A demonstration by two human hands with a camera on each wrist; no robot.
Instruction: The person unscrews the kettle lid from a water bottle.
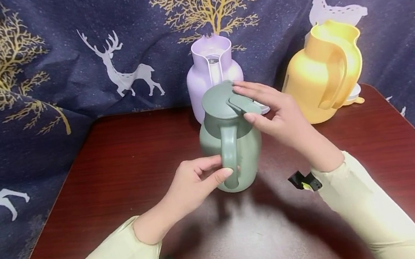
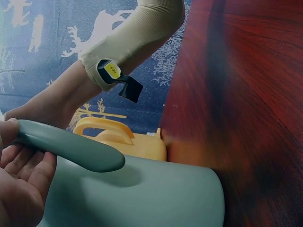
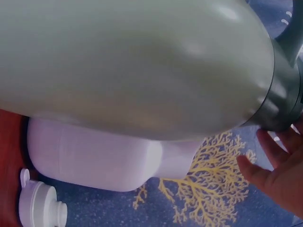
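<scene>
A green vacuum jug (image 1: 248, 154) stands upright on the table with its lid (image 1: 219, 101) on top. My left hand (image 1: 194, 180) pinches the jug's handle (image 1: 229, 144), thumb on the near side and fingers behind it. The left wrist view shows the handle (image 2: 80, 149) from the side. My right hand (image 1: 276, 111) holds the lid's right side, its thumb and fingers on either side of the tab (image 1: 244, 104). In the right wrist view the right hand's fingers (image 3: 272, 146) lie around the lid's edge; the body of the jug (image 3: 132, 66) hides much else.
Behind the green jug stands a lidless lilac jug (image 1: 194, 82), with a white-and-lilac stopper (image 3: 42, 203) beside it. A lidless yellow jug (image 1: 301, 85) stands at the back right, a stopper (image 1: 355, 93) partly hidden behind it. A patterned dark blue cloth (image 1: 68, 16) hangs beyond the table (image 1: 135, 157).
</scene>
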